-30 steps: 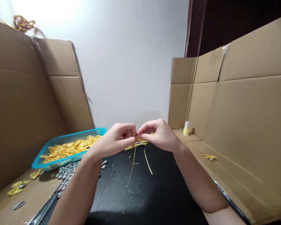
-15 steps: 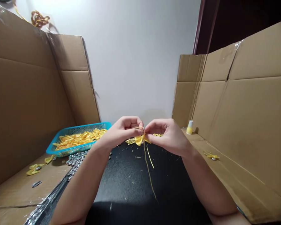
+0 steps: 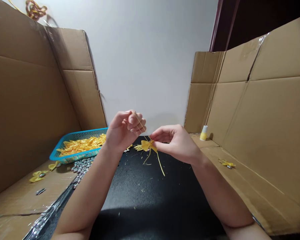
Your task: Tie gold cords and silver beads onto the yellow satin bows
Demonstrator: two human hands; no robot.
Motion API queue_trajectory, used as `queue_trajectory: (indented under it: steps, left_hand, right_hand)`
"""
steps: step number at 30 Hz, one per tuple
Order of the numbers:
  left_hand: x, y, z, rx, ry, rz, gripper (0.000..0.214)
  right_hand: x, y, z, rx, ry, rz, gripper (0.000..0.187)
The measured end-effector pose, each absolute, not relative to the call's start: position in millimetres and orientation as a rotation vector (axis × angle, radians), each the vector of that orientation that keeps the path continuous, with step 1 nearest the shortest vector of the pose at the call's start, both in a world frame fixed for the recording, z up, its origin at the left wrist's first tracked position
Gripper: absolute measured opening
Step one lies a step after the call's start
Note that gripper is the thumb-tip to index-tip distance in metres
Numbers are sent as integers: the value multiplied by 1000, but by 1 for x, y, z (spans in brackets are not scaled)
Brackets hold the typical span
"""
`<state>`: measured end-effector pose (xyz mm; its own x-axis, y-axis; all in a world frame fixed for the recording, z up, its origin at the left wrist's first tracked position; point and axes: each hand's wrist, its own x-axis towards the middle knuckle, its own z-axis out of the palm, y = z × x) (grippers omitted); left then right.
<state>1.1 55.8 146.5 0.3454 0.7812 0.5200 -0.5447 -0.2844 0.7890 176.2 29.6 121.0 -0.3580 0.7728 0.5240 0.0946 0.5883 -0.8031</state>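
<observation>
Basket (image 3: 55, 150): far left, its walls containing a loose heap of yellow pieces (image 3: 83, 146).
Beads (image 3: 83, 168): silvery, spread just in front of the basket, seemingly within easy reach.
Left hand (image 3: 123, 131): raised, fingers curled in on the thread (image 3: 141, 126), apparently to pull it straight.
Bow (image 3: 145, 145): between the hands, above the black table (image 3: 145, 206), thread slanting up from it.
Right hand (image 3: 177, 143): thumb and fingertips pinch the bow, presumably steadying it against that pull.
Spool (image 3: 203, 133): upright on cardboard (image 3: 260, 196), clear of both hands.
</observation>
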Motion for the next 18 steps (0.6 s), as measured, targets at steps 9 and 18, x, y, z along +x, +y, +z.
queue_trajectory:
  steps: [9,18]
  left_hand:
    - [4,45,142,1358,251,1357,35]
    - [0,68,132,2038,211,1995,19]
  right_hand:
    - [177,28,124,-684,-1869,848,11]
    - [178,27,124,-783,-1893,908,20]
